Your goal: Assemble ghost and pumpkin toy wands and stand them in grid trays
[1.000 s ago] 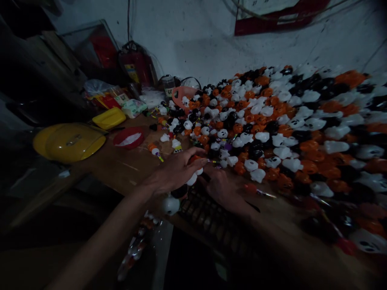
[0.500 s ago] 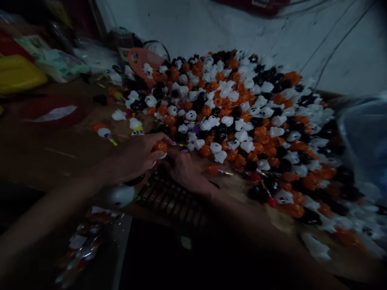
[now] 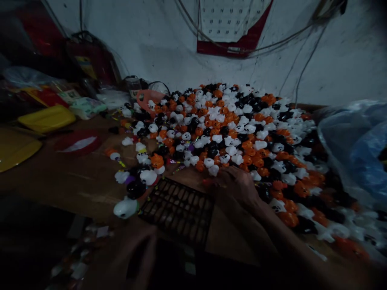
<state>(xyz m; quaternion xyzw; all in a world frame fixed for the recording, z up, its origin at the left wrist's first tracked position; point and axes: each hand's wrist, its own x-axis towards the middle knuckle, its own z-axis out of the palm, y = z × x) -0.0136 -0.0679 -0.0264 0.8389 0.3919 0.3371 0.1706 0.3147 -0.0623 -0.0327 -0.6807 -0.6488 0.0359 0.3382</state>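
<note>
My right hand (image 3: 238, 183) reaches to the near edge of a large heap of small plastic figures (image 3: 232, 151), made up of white ghosts, orange pumpkins and black pieces. Its fingers are dim and partly hidden, so a hold on anything does not show. Beside its fingertips lies an orange-red piece with a thin stick (image 3: 211, 183). My left hand (image 3: 136, 253) is low in front of the table edge, smeared by motion, its fingers unclear. Between the hands sits a black gridded rack (image 3: 178, 209). Left of the rack, an orange pumpkin (image 3: 157, 161) rests among white and black figures.
A white rounded figure (image 3: 125, 208) lies at the table's front edge. Packed figures in clear bags (image 3: 80, 257) are below left. A red dish (image 3: 80, 143) and yellow container (image 3: 46, 119) stand left, a clear plastic bag (image 3: 350, 141) right. A calendar (image 3: 229, 24) hangs behind.
My hands have moved apart from the pumpkin they were both at. The pumpkin now rests left of the rack. My right hand went right to the heap; my left dropped toward me. The view tilted up.
</note>
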